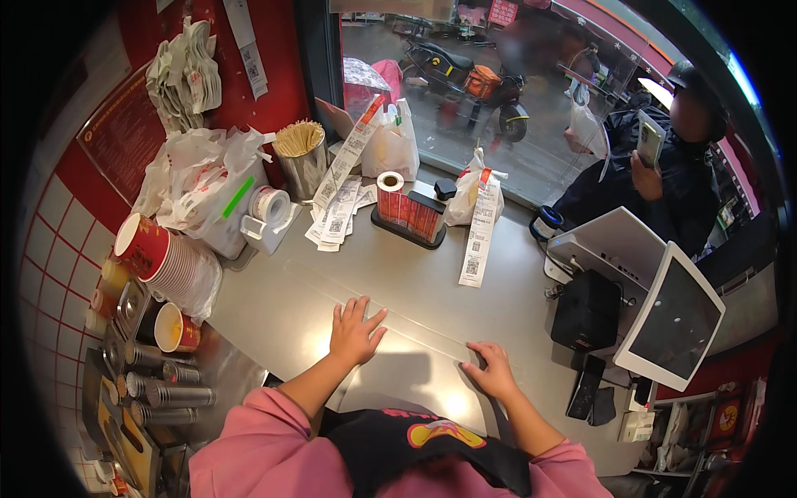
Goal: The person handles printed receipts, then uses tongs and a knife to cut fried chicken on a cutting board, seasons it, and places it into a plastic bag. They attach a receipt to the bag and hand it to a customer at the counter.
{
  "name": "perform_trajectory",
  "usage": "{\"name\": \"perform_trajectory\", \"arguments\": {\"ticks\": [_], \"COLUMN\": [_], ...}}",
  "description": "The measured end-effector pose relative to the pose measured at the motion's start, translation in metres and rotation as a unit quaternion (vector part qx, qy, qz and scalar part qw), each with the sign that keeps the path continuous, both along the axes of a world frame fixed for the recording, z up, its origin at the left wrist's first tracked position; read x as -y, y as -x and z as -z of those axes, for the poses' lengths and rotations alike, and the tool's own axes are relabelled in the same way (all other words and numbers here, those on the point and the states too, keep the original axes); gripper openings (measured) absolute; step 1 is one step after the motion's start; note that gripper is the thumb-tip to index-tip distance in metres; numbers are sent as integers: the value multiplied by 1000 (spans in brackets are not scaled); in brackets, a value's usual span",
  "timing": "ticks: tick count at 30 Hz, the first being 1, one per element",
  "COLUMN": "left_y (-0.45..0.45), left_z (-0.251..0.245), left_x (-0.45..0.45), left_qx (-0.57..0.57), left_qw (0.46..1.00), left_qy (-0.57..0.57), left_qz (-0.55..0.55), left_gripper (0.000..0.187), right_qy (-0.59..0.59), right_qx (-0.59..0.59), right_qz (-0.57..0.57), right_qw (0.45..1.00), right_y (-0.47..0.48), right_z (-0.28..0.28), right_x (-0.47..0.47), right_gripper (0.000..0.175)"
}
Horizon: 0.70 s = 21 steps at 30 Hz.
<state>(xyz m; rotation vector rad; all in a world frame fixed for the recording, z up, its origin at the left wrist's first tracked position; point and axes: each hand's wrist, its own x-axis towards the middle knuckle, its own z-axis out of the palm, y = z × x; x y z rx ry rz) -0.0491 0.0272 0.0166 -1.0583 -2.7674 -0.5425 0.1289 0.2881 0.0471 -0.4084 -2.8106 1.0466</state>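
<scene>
My left hand rests on the grey counter with its fingers spread and holds nothing. To its right, my right hand touches the same counter, thumb and fingers apart, also with nothing in it. Beyond the hands stands a red sticker roll in a black dispenser. Right of that, a tied white plastic bag has a long printed receipt hanging from it. Another white bag stands by the window, near a long receipt over several loose paper slips.
Stacked red paper cups, a bin of plastic bags and a metal holder of wooden chopsticks line the left. A tablet screen, a black box and a phone are right. A helmeted person stands outside, holding a phone.
</scene>
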Motion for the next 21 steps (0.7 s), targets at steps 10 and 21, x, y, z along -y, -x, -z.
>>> {"name": "perform_trajectory", "arguments": {"ticks": [10, 21], "left_y": [0, 2], "left_z": [-11, -7], "left_x": [0, 1], "left_qx": [-10, 15], "left_qw": [999, 999], "left_qy": [-47, -20], "left_qz": [17, 22], "left_gripper": [35, 41], "right_qy": [-141, -207], "right_qx": [-121, -141], "right_qz": [83, 91], "right_qw": [979, 964], "right_y": [-7, -2], "right_z": [28, 24], "right_x": [29, 39], "right_gripper": [26, 27]}}
